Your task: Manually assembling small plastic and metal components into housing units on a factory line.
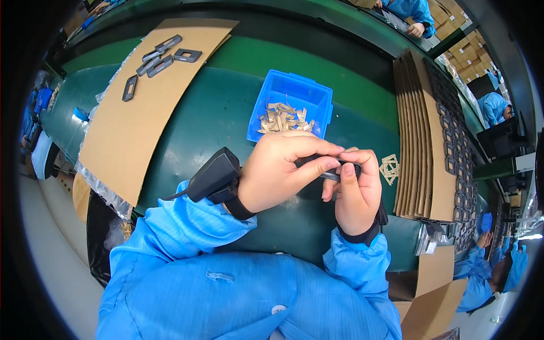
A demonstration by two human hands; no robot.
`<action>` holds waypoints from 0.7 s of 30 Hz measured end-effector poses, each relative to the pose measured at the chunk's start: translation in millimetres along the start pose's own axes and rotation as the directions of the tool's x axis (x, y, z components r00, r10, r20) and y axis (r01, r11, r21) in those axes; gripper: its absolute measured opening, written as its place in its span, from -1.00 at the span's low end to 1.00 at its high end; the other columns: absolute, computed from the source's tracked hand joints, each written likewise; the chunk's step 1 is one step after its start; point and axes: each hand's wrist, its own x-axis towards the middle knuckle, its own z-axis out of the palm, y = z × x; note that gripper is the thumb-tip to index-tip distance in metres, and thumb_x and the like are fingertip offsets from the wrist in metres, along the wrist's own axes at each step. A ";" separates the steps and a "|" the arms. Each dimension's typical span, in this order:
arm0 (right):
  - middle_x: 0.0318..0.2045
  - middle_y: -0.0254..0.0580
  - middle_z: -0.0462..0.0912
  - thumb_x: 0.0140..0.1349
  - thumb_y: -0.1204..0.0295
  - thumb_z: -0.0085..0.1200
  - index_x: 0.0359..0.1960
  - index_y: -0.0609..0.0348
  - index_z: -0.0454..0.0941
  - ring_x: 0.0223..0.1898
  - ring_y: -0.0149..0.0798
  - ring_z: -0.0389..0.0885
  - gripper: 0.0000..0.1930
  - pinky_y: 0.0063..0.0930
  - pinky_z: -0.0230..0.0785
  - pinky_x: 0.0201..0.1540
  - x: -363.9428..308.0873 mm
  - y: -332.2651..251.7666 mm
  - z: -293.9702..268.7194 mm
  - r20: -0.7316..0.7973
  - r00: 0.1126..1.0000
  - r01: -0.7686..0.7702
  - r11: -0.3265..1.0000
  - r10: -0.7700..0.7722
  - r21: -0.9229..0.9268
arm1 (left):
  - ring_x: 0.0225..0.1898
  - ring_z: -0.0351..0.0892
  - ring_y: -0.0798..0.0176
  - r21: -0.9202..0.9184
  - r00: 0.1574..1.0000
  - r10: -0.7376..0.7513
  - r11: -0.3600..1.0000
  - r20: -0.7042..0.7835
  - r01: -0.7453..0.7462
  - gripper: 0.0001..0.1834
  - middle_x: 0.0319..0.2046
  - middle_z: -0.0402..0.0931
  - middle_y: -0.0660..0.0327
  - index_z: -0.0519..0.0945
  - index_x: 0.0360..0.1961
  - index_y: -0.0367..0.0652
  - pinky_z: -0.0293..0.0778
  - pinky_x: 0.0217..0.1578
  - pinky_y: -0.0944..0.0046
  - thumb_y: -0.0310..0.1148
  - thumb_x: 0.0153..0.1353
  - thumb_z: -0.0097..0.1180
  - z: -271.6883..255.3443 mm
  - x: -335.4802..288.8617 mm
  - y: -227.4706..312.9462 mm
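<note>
Between my two hands is a small black plastic frame point(333, 175), mostly hidden by my fingers. My left hand point(283, 164) pinches it with thumb and index finger from the left. On the other side, the fingers and thumb of my right hand point(357, 195) are closed on it. Just beyond my hands stands a blue plastic bin point(324, 105) with tan strips point(286, 118) heaped inside; my left hand covers part of its near side. Several similar dark frames point(160, 66) lie on a flat cardboard sheet point(141, 124) at the left.
At the right, a stack of cardboard sheets point(416, 141) bears rows of black frames point(450, 141). Tan frame-shaped pieces point(390, 169) lie beside it on the green table point(226, 99). An open carton point(433, 300) sits at lower right. Co-workers in blue point(413, 10) are beyond the table.
</note>
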 end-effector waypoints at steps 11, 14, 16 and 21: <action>-0.20 -0.15 0.49 0.56 0.46 -0.08 0.01 0.28 0.39 -0.55 -0.42 0.54 -0.86 -0.61 0.43 -0.51 -8.5 3.0 3.4 0.030 0.985 0.168 0.986 -0.168 -0.006 | -0.32 0.78 0.12 0.345 0.913 0.403 0.850 0.065 -0.399 -0.70 -0.30 0.76 0.15 0.76 -0.10 -0.16 0.64 -0.30 0.25 -0.59 0.11 0.38 -4.4 -3.6 0.5; -0.27 -0.18 0.50 0.60 0.38 -0.13 0.00 0.27 0.42 -0.59 -0.42 0.53 -0.81 -0.63 0.41 -0.58 -10.9 -3.4 4.0 -0.050 0.998 0.034 0.999 -0.035 -0.027 | -0.32 0.77 0.08 0.384 0.945 0.325 0.869 0.035 -0.313 -0.74 -0.33 0.74 0.11 0.75 -0.14 -0.18 0.64 -0.32 0.23 -0.56 0.11 0.38 1.9 -7.9 2.6; -0.29 -0.19 0.50 0.61 0.34 -0.15 -0.01 0.27 0.43 -0.61 -0.42 0.53 -0.78 -0.63 0.40 -0.60 -5.8 -9.9 5.1 -0.085 0.991 -0.105 0.994 0.107 0.033 | -0.33 0.76 0.07 0.430 0.964 0.262 0.866 0.047 -0.256 -0.76 -0.35 0.73 0.10 0.74 -0.15 -0.19 0.63 -0.32 0.22 -0.52 0.12 0.39 0.6 -6.7 -0.7; -0.30 -0.19 0.52 0.62 0.27 -0.18 -0.01 0.18 0.38 -0.63 -0.37 0.56 -0.77 -0.61 0.43 -0.63 1.7 -9.6 -2.7 -0.044 0.950 -0.295 0.934 0.309 0.203 | -0.36 0.72 0.03 0.506 0.971 0.212 0.829 0.111 -0.239 -0.83 -0.41 0.70 0.09 0.72 -0.23 -0.21 0.60 -0.34 0.16 -0.45 0.14 0.39 -1.3 1.0 -2.8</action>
